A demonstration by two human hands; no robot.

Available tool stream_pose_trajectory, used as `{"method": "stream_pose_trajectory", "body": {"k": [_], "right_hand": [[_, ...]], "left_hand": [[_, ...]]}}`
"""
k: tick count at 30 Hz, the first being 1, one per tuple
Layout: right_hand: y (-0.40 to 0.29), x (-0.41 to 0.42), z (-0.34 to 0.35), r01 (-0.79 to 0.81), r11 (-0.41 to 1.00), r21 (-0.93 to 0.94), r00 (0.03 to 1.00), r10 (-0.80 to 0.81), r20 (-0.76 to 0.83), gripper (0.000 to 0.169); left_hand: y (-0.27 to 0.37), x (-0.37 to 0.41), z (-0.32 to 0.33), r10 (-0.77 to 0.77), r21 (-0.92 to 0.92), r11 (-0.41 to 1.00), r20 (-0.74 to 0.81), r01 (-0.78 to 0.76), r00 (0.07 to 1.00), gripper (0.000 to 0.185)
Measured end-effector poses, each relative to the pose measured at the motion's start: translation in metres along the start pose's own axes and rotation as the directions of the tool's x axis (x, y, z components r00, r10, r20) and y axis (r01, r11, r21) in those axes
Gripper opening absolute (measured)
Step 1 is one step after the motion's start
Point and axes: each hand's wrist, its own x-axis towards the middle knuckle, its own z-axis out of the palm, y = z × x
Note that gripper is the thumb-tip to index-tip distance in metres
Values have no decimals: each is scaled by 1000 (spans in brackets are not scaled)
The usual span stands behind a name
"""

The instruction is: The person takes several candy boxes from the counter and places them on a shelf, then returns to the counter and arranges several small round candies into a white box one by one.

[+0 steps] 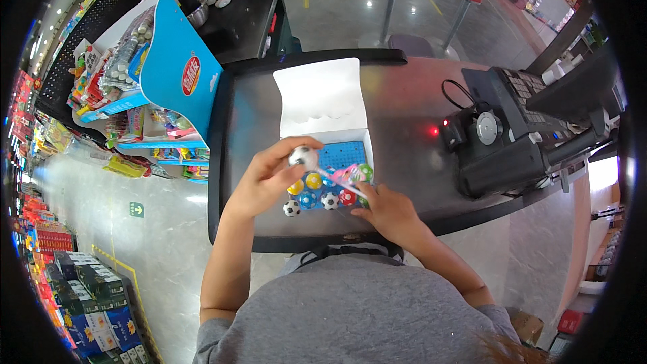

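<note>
My left hand (268, 177) grips a white ball with black patches (304, 157), patterned like a football, between thumb and fingers. From it a pale stick (349, 188) slants down to my right hand (391, 212), whose fingertips close on its far end. Just below lie several football-patterned balls, among them a yellow ball (313, 180), a blue ball (307, 199), a black-and-white ball (330, 200) and a red ball (347, 196). A pink wrapper-like piece (344, 175) and a green ball (364, 173) are beside the stick. Behind them, an opened white cardboard box (323, 96) holds a blue perforated insert (343, 154).
The box sits on a dark checkout counter (414, 162) with a raised black rim (216, 162). To the right stand a scanner with a red light (452, 129) and a cash-register terminal (536, 126). A blue cardboard display (177, 60) of packaged goods borders the left side.
</note>
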Motion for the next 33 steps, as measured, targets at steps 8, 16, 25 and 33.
{"method": "stream_pose_trajectory", "body": {"k": [8, 16, 25, 33], "right_hand": [[-30, 3, -66, 142, 651, 746, 985, -167, -41, 22], [-51, -2, -85, -273, 275, 922, 861, -358, 361, 30], [-60, -10, -100, -103, 482, 870, 910, -308, 278, 28], [-62, -13, -103, 155, 612, 776, 931, -353, 92, 20]], "left_hand": [[-4, -15, 2, 229, -593, 802, 191, -74, 954, 26], [25, -6, 8, 190, -235, 967, 389, -102, 902, 42], [41, -3, 20, 269, -220, 954, 326, -204, 906, 37], [46, -3, 27, 338, -251, 930, 296, -269, 893, 24]]}}
